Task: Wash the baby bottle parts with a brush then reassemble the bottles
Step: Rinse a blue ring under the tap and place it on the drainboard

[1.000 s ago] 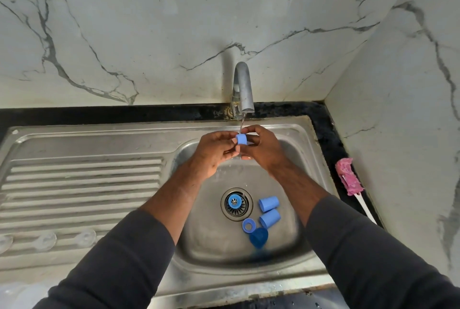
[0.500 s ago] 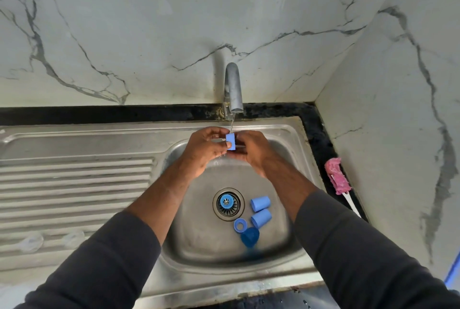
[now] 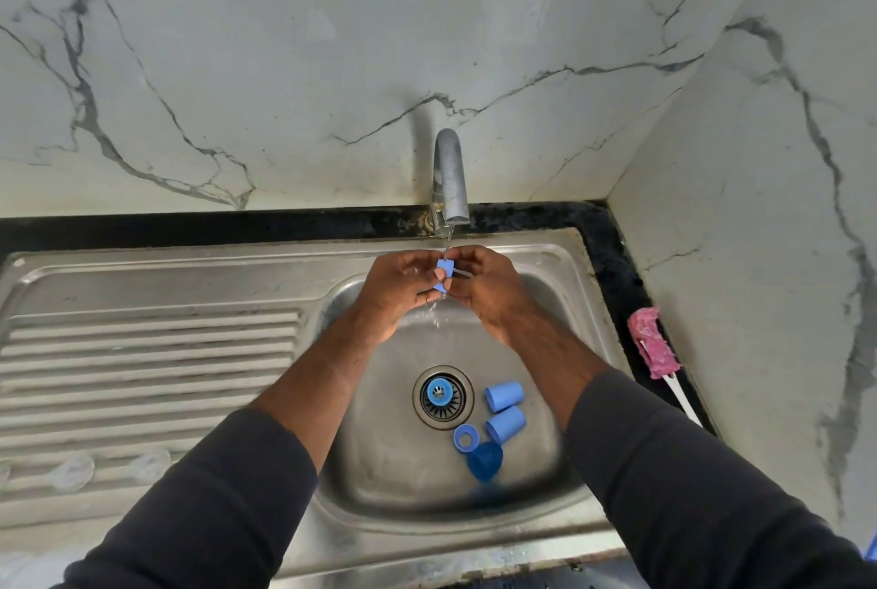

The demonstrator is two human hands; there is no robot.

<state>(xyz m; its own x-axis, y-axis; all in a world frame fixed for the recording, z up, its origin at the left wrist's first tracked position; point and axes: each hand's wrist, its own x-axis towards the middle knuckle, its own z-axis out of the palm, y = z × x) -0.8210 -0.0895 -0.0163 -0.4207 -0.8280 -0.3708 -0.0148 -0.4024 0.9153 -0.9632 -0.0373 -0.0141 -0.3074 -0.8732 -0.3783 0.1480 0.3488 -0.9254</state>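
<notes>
Curled fingers hide most of the small blue part between them.

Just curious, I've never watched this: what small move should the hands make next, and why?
Probably turn the blue part a little under the stream from the tap: the left hand and right hand both pinch it there, and water seems to strike only its top. More parts wait in the sink.

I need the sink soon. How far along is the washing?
Roughly midway, I'd guess. Done: perhaps the clear pieces on the drainboard. In hand: left hand and right hand hold a small blue part under the running tap; the pink brush lies aside. Left: two blue caps, a blue ring and a dark blue piece lie in the basin, another on the drain strainer; nothing assembled.
</notes>
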